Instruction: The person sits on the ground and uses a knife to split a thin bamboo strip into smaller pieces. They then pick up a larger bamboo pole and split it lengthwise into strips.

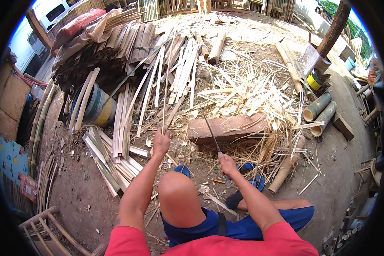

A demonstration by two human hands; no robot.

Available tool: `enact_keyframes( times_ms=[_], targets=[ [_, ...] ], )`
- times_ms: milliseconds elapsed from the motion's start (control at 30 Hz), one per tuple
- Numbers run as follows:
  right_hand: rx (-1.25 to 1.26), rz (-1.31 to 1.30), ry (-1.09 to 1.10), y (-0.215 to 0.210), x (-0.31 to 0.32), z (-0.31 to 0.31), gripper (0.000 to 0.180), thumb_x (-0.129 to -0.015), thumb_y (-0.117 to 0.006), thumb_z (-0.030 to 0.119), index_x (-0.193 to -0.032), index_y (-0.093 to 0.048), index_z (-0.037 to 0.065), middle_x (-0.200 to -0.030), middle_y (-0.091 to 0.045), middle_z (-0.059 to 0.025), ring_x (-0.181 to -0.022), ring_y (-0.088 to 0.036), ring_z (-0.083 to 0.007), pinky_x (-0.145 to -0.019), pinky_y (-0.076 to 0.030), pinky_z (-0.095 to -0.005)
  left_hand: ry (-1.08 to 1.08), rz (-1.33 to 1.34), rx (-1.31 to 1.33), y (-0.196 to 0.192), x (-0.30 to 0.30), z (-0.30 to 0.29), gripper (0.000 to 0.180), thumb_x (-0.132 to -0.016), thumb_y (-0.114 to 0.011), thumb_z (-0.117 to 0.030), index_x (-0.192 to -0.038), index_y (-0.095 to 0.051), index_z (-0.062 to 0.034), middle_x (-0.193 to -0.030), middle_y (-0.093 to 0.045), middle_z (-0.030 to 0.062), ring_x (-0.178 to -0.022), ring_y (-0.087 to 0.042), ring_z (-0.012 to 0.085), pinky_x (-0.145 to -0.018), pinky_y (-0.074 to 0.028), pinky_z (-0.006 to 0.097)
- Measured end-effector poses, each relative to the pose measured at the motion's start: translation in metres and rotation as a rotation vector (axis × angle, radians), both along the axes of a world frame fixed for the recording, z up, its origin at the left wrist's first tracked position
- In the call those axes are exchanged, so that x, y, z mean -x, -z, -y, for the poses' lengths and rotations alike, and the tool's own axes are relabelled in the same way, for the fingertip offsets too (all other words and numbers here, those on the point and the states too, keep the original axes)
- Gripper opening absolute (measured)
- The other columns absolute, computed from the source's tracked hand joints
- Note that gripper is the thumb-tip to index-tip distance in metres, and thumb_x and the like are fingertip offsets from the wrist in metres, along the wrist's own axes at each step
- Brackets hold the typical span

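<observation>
My left hand point(161, 143) is closed round the lower end of a thin bamboo strip point(164, 112), which points away from me. In my right hand point(227, 164) is the handle of a knife; its long, narrow dark blade point(212, 133) slants up and to the left. The blade and the strip are apart. Just beyond the knife lies a thick brown wooden block point(226, 128), with pale bamboo shavings point(247, 96) heaped behind it and over its right end. Split bamboo strips point(185, 70) lie fanned out beyond my left hand.
More strips point(111, 160) lie left of my knees. Behind them a bucket with a yellow band point(99, 106) lies tipped. Cut bamboo tubes point(318, 106) rest at the right near a wooden post point(335, 30). A slatted wooden frame point(51, 232) stands at lower left.
</observation>
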State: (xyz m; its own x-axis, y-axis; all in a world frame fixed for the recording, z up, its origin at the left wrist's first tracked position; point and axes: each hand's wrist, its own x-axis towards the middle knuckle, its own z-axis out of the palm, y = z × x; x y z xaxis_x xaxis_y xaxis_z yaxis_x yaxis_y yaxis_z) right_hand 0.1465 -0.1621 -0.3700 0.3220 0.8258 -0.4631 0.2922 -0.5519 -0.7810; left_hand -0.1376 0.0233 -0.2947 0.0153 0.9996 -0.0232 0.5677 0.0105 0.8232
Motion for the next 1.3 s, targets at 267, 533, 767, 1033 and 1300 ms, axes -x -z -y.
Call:
enact_keyframes(
  times_ms=[267, 533, 767, 1033, 1300],
  targets=[
    [0.114, -0.195, 0.048, 0.001, 0.031, -0.008, 0.057, -0.102, -0.047, 0.056, -0.083, -0.052, 0.003, -0.059, -0.052, -0.0038, -0.048, -0.054, -0.016, -0.048, -0.044, -0.0337, -0.036, -0.193, 0.207, 0.074, 0.013, 0.026, 0.035, -0.096, -0.058, -0.033, -0.117, -0.059, -0.0045, -0.095, -0.069, 0.0241, -0.094, -0.066, 0.043, -0.081, -0.05, 0.05],
    [0.081, -0.176, 0.027, 0.013, 0.034, -0.02, 0.051, -0.104, -0.045, 0.052, -0.083, -0.049, 0.006, -0.058, -0.051, -0.0039, -0.047, -0.053, -0.0159, -0.047, -0.043, -0.0331, -0.005, 0.118, 0.249, 0.064, -0.015, -0.143, 0.07, -0.094, -0.059, -0.05, -0.14, -0.05, 0.0017, -0.09, -0.073, 0.0198, -0.083, -0.073, 0.0268, -0.086, -0.053, 0.041],
    [-0.059, 0.049, -0.041, 0.058, 0.036, -0.014, 0.047, -0.103, -0.047, 0.045, -0.088, -0.051, 0.001, -0.07, -0.055, -0.0199, -0.067, -0.057, -0.0391, -0.066, -0.045, -0.0471, 0.086, -0.163, 0.068, 0.142, 0.046, -0.108, 0.034, -0.095, -0.058, -0.026, -0.121, -0.066, -0.0054, -0.104, -0.071, 0.0231, -0.1, -0.068, 0.0396, -0.089, -0.052, 0.045],
    [-0.046, 0.153, -0.077, 0.05, 0.038, -0.015, 0.041, -0.102, -0.049, 0.041, -0.092, -0.052, 0.001, -0.079, -0.058, -0.0251, -0.075, -0.056, -0.0459, -0.071, -0.045, -0.0495, 0.15, -0.54, 0.279, 0.167, 0.055, -0.104, 0.04, -0.092, -0.061, -0.021, -0.127, -0.055, -0.0028, -0.112, -0.065, 0.0284, -0.103, -0.065, 0.0461, -0.09, -0.052, 0.051],
    [-0.117, 0.297, -0.052, 0.023, 0.049, -0.02, 0.041, -0.101, -0.051, 0.041, -0.093, -0.053, 0.001, -0.084, -0.061, -0.027, -0.085, -0.06, -0.0495, -0.073, -0.046, -0.0504, 0.132, -0.564, 0.298, 0.14, 0.068, -0.073, 0.044, -0.088, -0.055, -0.027, -0.123, -0.05, 0.0001, -0.111, -0.064, 0.0297, -0.102, -0.066, 0.0456, -0.09, -0.051, 0.052]
  ],
)
